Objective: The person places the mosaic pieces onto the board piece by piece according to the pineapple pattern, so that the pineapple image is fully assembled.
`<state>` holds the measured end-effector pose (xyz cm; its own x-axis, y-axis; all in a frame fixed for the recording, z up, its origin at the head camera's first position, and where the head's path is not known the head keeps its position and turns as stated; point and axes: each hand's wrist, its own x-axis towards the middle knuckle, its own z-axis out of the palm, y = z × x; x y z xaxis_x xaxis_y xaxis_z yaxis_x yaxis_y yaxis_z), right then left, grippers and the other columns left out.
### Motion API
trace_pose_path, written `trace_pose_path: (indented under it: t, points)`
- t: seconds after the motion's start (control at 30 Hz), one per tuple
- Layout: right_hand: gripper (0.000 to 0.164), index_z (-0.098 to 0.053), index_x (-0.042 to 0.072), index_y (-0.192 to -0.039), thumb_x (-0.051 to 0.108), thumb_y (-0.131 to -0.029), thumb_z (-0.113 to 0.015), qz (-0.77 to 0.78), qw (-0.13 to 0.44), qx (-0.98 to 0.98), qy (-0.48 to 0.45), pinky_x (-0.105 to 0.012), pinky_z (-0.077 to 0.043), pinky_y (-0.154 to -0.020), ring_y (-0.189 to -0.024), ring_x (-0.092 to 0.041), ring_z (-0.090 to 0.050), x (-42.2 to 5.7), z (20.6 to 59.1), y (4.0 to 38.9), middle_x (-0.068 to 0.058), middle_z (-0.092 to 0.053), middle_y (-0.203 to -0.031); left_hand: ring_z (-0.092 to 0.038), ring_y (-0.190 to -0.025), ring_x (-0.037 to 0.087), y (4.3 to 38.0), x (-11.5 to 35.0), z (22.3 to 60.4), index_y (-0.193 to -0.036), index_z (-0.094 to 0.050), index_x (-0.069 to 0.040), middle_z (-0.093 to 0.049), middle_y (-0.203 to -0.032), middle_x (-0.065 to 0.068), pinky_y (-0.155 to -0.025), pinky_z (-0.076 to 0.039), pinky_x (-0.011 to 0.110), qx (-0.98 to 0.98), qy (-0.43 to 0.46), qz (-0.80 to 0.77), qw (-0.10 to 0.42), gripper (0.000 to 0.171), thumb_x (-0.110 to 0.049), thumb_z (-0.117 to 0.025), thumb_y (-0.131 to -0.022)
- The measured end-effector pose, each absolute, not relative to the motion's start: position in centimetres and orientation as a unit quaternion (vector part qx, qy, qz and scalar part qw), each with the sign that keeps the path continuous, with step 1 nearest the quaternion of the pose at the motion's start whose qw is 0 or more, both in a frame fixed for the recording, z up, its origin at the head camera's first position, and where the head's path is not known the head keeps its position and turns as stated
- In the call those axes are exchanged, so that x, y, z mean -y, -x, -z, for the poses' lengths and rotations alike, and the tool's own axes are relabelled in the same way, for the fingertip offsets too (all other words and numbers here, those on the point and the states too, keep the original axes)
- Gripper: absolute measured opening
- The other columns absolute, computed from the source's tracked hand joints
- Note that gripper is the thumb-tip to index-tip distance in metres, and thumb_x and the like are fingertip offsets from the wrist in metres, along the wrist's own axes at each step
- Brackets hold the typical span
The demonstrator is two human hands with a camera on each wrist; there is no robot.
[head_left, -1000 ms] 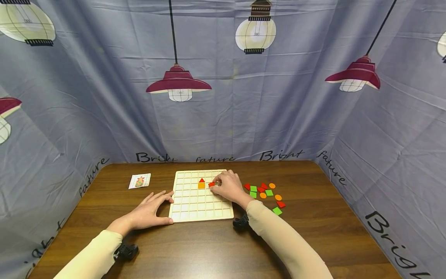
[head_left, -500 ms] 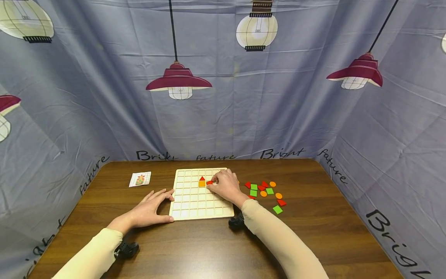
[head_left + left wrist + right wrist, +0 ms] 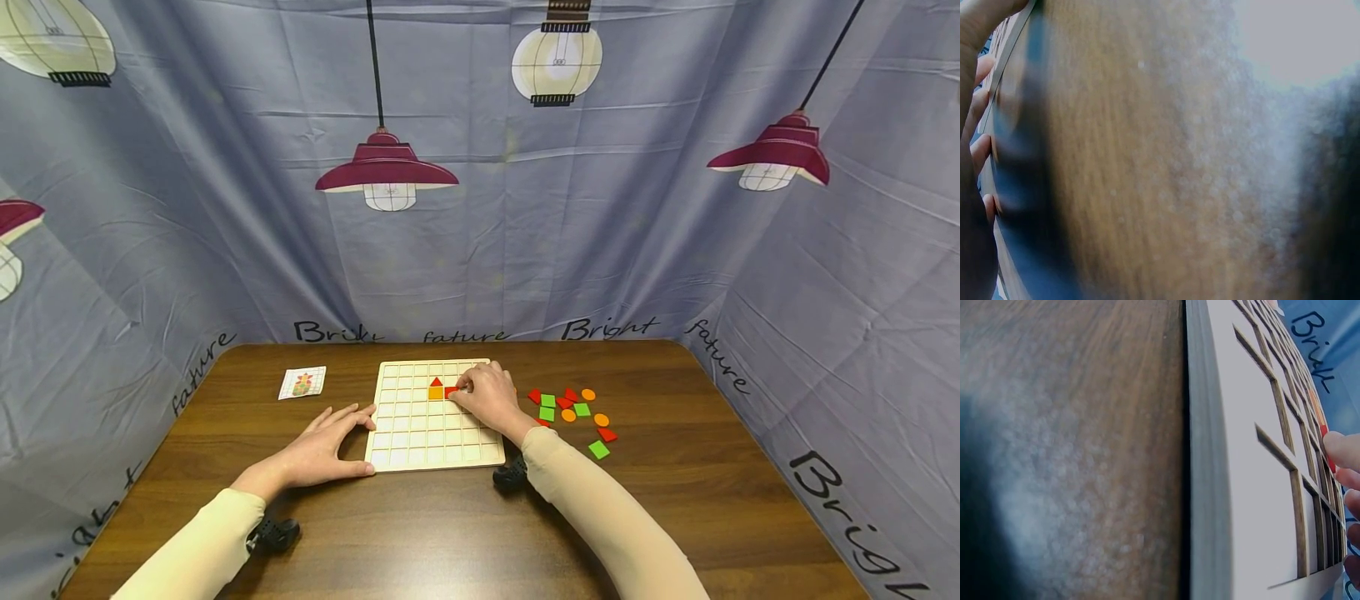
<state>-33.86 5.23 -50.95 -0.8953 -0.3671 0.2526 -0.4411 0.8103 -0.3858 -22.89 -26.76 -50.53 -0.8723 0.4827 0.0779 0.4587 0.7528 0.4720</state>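
Note:
A pale wooden grid board [image 3: 420,433] lies on the table in the head view. My left hand [image 3: 318,454] rests at its left side, fingers spread, with fingertips on the left edge and the thumb at the near left corner. On the board are a red triangle [image 3: 437,382] and, just below it, an orange square [image 3: 436,392]. Right of the square, my right hand [image 3: 491,400] pinches a small red piece [image 3: 449,392], partly covered by the fingers. In the right wrist view the thumb touches this red piece [image 3: 1328,450] at the grid.
Several loose red, green and orange pieces [image 3: 568,415] lie right of the board. A card with a pineapple pattern [image 3: 303,383] lies at the back left. The brown table [image 3: 420,533] ends at a blue-grey curtain [image 3: 480,275] on three sides.
My right hand has carried the red piece slightly left, up against the orange square, and it now lies level there. My left hand has stayed at the board's edge.

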Motion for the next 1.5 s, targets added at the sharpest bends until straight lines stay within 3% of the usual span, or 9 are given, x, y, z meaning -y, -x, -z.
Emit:
trace_pose_path:
  t: [0.43, 0.8, 1.2, 1.5]
  points:
    - [0.017, -0.077, 0.025, -0.093, 0.04, -0.088, -0.08, -0.235, 0.08, 0.946, -0.208, -0.035, -0.039, -0.076, -0.085, -0.016, -0.048, -5.1, 50.9, 34.0, 0.012, -0.057, -0.08, -0.032, -0.148, 0.041, 22.9, 26.7, 50.6, -0.128, -0.057, -0.02, -0.041, -0.16, 0.011, -0.12, -0.011, 0.066, -0.934, -0.255, -0.249, 0.019, 0.061, -0.059, -0.076, -0.085]
    - [0.023, -0.078, 0.021, -0.105, 0.038, -0.091, -0.077, -0.258, 0.069, 0.941, -0.207, -0.038, -0.041, -0.081, -0.093, -0.018, -0.051, -6.1, 49.9, 34.1, 0.009, -0.061, -0.088, -0.032, -0.148, 0.041, 22.9, 26.6, 50.6, -0.127, -0.058, -0.02, -0.042, -0.159, 0.012, -0.12, -0.013, 0.066, -0.935, -0.254, -0.248, 0.012, 0.061, -0.059, -0.077, -0.084]
    - [0.02, -0.078, 0.017, -0.107, 0.032, -0.093, -0.077, -0.312, 0.084, 0.927, -0.189, -0.043, -0.039, -0.089, -0.097, -0.02, -0.051, -13.8, 48.2, 35.2, 0.007, -0.065, -0.094, -0.03, -0.149, 0.041, 22.7, 26.5, 50.5, -0.127, -0.057, -0.021, -0.04, -0.161, 0.012, -0.12, -0.01, 0.067, -0.934, -0.253, -0.25, 0.023, 0.06, -0.059, -0.076, -0.085]
    - [0.026, -0.078, 0.014, -0.111, 0.033, -0.094, -0.076, -0.321, 0.087, 0.926, -0.18, -0.045, -0.046, -0.09, -0.104, -0.023, -0.054, -20.0, 47.5, 35.2, 0.004, -0.069, -0.102, -0.029, -0.149, 0.041, 22.6, 26.5, 50.4, -0.127, -0.057, -0.021, -0.039, -0.162, 0.011, -0.119, -0.01, 0.068, -0.935, -0.248, -0.252, 0.026, 0.06, -0.06, -0.076, -0.085]
